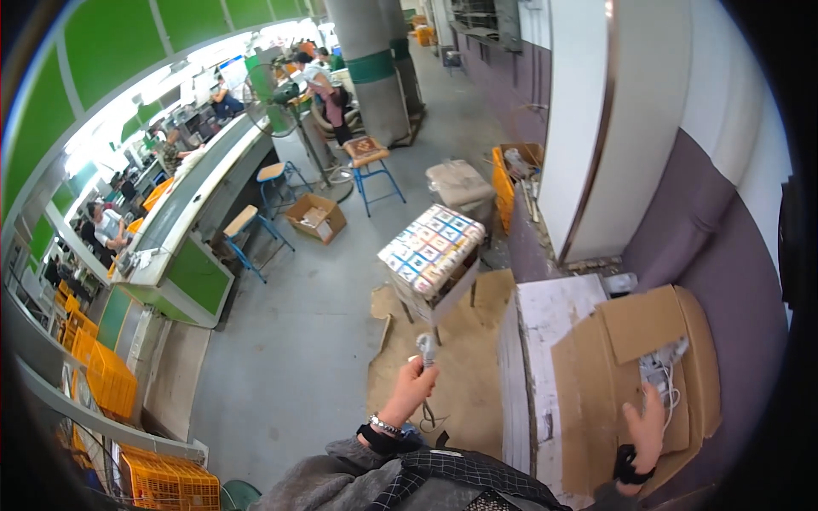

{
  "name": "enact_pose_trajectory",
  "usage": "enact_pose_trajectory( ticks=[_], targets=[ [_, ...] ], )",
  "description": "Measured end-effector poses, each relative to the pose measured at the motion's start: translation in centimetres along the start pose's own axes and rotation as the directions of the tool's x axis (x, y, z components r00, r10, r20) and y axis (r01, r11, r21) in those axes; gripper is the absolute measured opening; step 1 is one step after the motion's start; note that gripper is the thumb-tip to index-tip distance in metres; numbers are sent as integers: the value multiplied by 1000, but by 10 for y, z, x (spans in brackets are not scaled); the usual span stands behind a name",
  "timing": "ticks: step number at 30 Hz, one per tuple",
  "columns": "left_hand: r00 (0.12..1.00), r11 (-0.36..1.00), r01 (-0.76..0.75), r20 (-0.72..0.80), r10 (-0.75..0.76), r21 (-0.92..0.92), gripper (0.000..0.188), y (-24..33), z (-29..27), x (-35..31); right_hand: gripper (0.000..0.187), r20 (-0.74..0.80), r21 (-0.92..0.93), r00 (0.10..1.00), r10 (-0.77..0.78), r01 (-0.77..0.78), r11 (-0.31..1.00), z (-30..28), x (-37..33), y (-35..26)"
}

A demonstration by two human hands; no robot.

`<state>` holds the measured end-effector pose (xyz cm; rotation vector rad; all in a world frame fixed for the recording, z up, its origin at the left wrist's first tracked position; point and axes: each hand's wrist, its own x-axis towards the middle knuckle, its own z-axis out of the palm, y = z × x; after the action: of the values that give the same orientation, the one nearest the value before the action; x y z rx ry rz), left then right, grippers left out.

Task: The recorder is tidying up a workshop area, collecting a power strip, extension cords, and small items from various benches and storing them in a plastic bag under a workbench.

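My left hand (409, 390) is closed around a small grey-white bundle (427, 345) that sticks up above the fingers. It looks like a wrapped cord, but its exact kind is too small to make out. A thin dark loop (429, 417) hangs below the same hand. On the right, my right hand (645, 430) reaches over an opened cardboard box (588, 392), its fingers apart and nothing seen in them. Just beyond those fingertips, white cords and clear plastic wrapping (663, 364) show in the box opening.
Ahead stands a stool with a patterned cushion (432, 249), on flattened brown cardboard (469, 341). White stacked sheets (545, 341) lie left of the box. Blue-legged stools (366, 153), a small carton (316, 218) and a long workbench (196, 187) with people are farther left.
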<state>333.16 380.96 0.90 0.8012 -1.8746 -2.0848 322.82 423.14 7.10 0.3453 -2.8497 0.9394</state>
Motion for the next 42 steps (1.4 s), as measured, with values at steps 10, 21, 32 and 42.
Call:
enact_pose_trajectory(
  ticks=[10,21,32,42],
  targets=[
    [968,990,-94,244,67,101,23,63,-157,37,54,576,696,567,-589,38,717,264,29,-317],
    [991,956,-35,-115,71,290,23,78,-331,58,17,652,746,114,-750,-271,608,435,15,-478],
    [893,978,-206,-407,193,12,25,86,-440,122,15,642,684,63,-764,-499,533,504,91,-613],
    [893,936,-286,-299,337,203,33,215,-530,226,4,598,795,250,-761,-309,523,588,239,-700]
  ],
)
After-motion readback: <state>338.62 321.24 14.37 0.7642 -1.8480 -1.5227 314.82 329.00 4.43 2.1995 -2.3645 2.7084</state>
